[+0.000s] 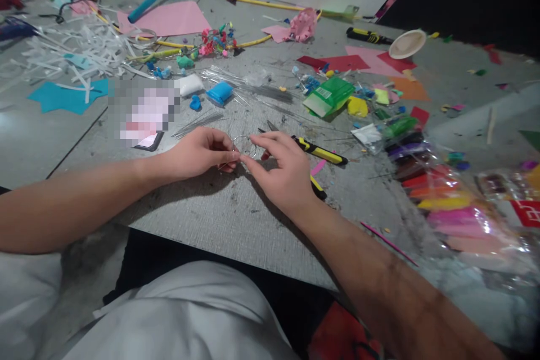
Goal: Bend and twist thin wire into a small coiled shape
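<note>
Between my two hands is a thin silvery wire point(241, 137) bent into a small loop. My left hand point(202, 152) pinches one side of it between thumb and fingers. From the other side, the thumb and fingers of my right hand point(280, 166) close round the wire, their tips meeting the left thumb. Both hands are just above the grey table point(202, 208). Pliers with yellow-and-black handles point(323, 152) lie beside and partly under my right hand. Loose straight wires point(198, 124) rest beyond my left hand.
A phone point(149, 140), partly pixelated, lies left of my hands. Blue point(219, 93) and white clay packets point(191, 85) sit beyond. Shredded white strips point(84, 50) spread at the left. Coloured clay packs point(459, 208) and a thin pink stick point(388, 243) are on the right.
</note>
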`<state>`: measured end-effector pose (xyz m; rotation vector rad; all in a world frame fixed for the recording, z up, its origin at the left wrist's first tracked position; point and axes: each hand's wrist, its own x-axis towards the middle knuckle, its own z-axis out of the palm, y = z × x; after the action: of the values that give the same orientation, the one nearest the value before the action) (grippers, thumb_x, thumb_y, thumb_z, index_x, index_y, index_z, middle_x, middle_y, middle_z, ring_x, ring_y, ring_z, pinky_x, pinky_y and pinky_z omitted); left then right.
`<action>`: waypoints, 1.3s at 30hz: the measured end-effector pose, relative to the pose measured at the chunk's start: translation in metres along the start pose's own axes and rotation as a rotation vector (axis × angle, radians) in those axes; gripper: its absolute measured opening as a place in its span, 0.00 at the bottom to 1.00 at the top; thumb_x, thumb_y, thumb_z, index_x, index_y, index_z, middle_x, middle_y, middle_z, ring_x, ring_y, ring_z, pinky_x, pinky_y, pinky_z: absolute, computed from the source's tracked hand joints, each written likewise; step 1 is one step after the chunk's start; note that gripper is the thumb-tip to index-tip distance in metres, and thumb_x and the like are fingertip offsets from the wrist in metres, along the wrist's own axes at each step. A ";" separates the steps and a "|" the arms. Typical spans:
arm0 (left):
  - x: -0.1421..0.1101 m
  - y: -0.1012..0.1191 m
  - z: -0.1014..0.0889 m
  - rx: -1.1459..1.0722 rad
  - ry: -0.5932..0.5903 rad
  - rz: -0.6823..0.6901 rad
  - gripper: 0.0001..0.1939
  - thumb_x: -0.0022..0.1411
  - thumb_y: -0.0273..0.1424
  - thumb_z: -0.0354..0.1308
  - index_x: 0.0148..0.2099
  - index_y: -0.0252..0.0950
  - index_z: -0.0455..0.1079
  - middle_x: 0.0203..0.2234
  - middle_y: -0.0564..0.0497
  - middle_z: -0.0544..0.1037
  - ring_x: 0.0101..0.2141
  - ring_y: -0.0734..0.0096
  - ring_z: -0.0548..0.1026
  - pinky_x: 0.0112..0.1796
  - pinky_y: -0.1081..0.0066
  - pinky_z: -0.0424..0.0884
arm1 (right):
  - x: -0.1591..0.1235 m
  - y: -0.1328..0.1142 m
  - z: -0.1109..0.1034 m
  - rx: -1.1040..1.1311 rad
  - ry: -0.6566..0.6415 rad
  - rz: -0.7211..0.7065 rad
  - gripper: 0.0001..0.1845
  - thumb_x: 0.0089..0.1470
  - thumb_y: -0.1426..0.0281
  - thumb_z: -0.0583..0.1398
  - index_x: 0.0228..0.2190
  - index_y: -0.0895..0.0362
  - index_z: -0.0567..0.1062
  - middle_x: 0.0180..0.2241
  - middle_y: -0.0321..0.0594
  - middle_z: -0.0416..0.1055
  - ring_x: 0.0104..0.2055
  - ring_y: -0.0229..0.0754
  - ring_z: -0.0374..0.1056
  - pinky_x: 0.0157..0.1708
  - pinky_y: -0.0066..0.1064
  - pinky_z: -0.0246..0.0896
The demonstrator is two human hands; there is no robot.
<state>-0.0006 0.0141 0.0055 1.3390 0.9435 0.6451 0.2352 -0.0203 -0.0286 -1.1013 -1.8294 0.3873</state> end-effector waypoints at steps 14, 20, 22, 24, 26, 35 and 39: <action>-0.001 0.003 0.001 0.053 0.006 -0.002 0.10 0.64 0.33 0.79 0.36 0.35 0.84 0.29 0.48 0.87 0.31 0.68 0.82 0.38 0.68 0.77 | -0.002 0.007 0.003 -0.062 0.037 -0.010 0.18 0.65 0.55 0.77 0.52 0.50 0.90 0.51 0.52 0.88 0.53 0.63 0.84 0.53 0.56 0.85; 0.000 0.000 0.001 0.045 0.036 -0.013 0.09 0.62 0.34 0.78 0.37 0.35 0.84 0.30 0.48 0.88 0.32 0.68 0.83 0.39 0.68 0.78 | 0.000 0.008 0.001 -0.105 0.052 -0.029 0.16 0.65 0.53 0.77 0.47 0.49 0.89 0.47 0.50 0.88 0.51 0.62 0.84 0.51 0.55 0.83; 0.000 0.000 0.001 0.044 0.036 -0.008 0.10 0.62 0.35 0.78 0.37 0.35 0.84 0.30 0.48 0.88 0.32 0.68 0.83 0.40 0.68 0.79 | 0.000 0.007 0.001 -0.094 0.041 -0.037 0.15 0.66 0.54 0.76 0.47 0.50 0.89 0.47 0.50 0.89 0.52 0.61 0.84 0.52 0.55 0.83; 0.000 -0.001 0.001 0.053 0.031 -0.002 0.11 0.61 0.36 0.79 0.36 0.35 0.84 0.30 0.48 0.88 0.32 0.68 0.83 0.39 0.68 0.78 | 0.000 0.007 0.002 -0.085 0.017 -0.031 0.13 0.67 0.55 0.75 0.47 0.50 0.89 0.47 0.49 0.89 0.52 0.61 0.84 0.52 0.55 0.83; -0.001 -0.001 0.000 0.068 0.022 0.003 0.11 0.61 0.37 0.79 0.35 0.35 0.84 0.30 0.47 0.88 0.32 0.67 0.83 0.38 0.68 0.77 | 0.000 0.006 0.002 -0.075 0.003 -0.024 0.13 0.66 0.57 0.76 0.47 0.49 0.89 0.48 0.49 0.89 0.52 0.61 0.84 0.53 0.54 0.83; -0.002 0.001 0.001 0.075 0.031 0.002 0.11 0.62 0.36 0.78 0.34 0.35 0.83 0.29 0.46 0.87 0.32 0.66 0.82 0.37 0.66 0.75 | 0.002 0.005 0.001 -0.056 -0.017 -0.038 0.12 0.66 0.59 0.74 0.48 0.49 0.89 0.48 0.48 0.88 0.51 0.60 0.83 0.55 0.56 0.83; -0.002 0.003 0.002 0.074 0.023 -0.010 0.09 0.62 0.34 0.78 0.34 0.36 0.83 0.28 0.47 0.85 0.31 0.67 0.81 0.37 0.66 0.74 | 0.003 0.005 0.000 -0.063 -0.034 -0.054 0.12 0.65 0.60 0.73 0.49 0.48 0.90 0.48 0.47 0.88 0.51 0.59 0.84 0.57 0.56 0.83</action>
<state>0.0003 0.0119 0.0091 1.3941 1.0009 0.6243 0.2371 -0.0153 -0.0299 -1.0916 -1.9085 0.3201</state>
